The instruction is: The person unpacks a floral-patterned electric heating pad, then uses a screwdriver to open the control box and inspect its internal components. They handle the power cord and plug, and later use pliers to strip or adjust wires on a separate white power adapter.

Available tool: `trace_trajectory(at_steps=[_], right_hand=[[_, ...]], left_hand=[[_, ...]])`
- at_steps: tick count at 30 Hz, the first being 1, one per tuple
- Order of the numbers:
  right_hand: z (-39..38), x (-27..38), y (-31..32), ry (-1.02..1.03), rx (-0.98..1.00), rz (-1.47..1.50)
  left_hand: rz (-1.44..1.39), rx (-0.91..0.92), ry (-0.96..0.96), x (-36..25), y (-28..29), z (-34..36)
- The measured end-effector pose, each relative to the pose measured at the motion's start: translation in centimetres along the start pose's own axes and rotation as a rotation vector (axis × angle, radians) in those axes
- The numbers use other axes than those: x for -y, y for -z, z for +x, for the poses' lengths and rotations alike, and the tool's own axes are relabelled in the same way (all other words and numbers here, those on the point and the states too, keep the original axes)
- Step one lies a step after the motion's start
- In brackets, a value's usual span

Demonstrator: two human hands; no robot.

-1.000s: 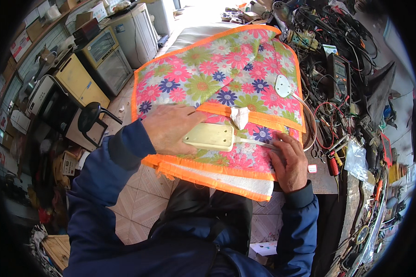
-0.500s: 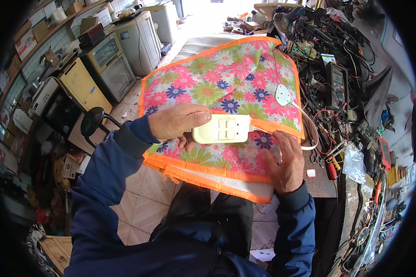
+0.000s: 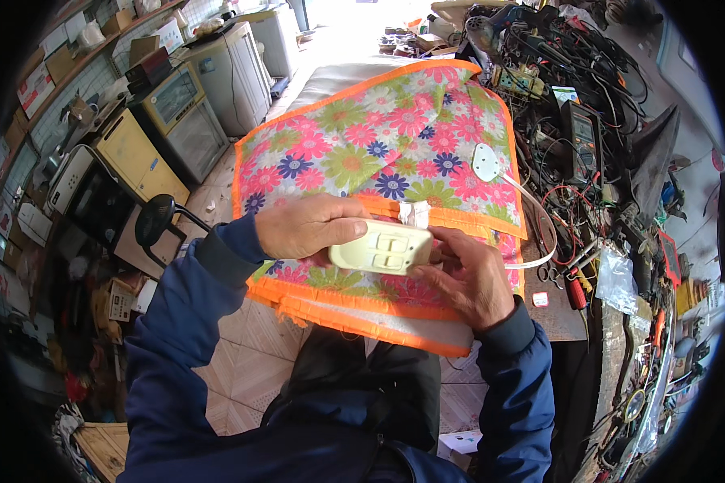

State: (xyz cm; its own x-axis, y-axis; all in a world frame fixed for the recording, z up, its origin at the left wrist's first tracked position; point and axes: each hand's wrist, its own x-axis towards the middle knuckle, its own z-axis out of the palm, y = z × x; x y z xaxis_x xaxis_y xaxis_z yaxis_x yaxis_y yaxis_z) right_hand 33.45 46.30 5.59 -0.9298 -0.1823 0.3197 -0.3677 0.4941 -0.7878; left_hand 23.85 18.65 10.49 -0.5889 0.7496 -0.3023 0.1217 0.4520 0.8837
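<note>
A cream two-switch controller (image 3: 372, 246) is held above a folded flowered electric blanket (image 3: 330, 153) with orange edging. My left hand (image 3: 304, 229) is closed on the controller's left end, thumb on top. At its right end my right hand (image 3: 477, 278) is closed too, with the thumb at the lower corner and fingers curled behind; the cord exit there is hidden. A small white label (image 3: 414, 213) shows on the blanket just beyond the controller. Farther right, a white oval connector (image 3: 486, 162) lies on the blanket, a white cord looping from it.
On the right is a bench crowded with tangled cables (image 3: 540, 56), a multimeter (image 3: 582, 141), a red-handled screwdriver (image 3: 577, 295) and a clear plastic bag (image 3: 615, 278). Old appliances, including a yellow cabinet (image 3: 141, 157), line the left side. A black round-topped object (image 3: 159, 221) stands near my left arm.
My right hand has moved left and up from the blanket's edge onto the controller's right end. The controller has tilted, its right end dropping nearer me, and the white label has come into view.
</note>
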Motion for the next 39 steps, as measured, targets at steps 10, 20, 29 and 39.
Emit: trace_trajectory(at_steps=[10,20,29,39], right_hand=[[3.8,-1.7,0.5,-0.089,0.24,0.275],[3.8,-3.7,-0.6,-0.054,0.235,0.356],[3.9,-3.4,-0.2,-0.094,0.274,0.359],[4.1,-3.2,-0.1,-0.115,0.289,0.438]], left_hand=[[0.428,-0.179,-0.164,-0.1,-1.7,3.5],[0.162,-0.087,-0.217,2.1,-1.5,4.2],[0.121,0.006,-0.221,2.7,-0.9,4.5],[0.009,0.018,-0.181,2.0,-1.1,4.2]])
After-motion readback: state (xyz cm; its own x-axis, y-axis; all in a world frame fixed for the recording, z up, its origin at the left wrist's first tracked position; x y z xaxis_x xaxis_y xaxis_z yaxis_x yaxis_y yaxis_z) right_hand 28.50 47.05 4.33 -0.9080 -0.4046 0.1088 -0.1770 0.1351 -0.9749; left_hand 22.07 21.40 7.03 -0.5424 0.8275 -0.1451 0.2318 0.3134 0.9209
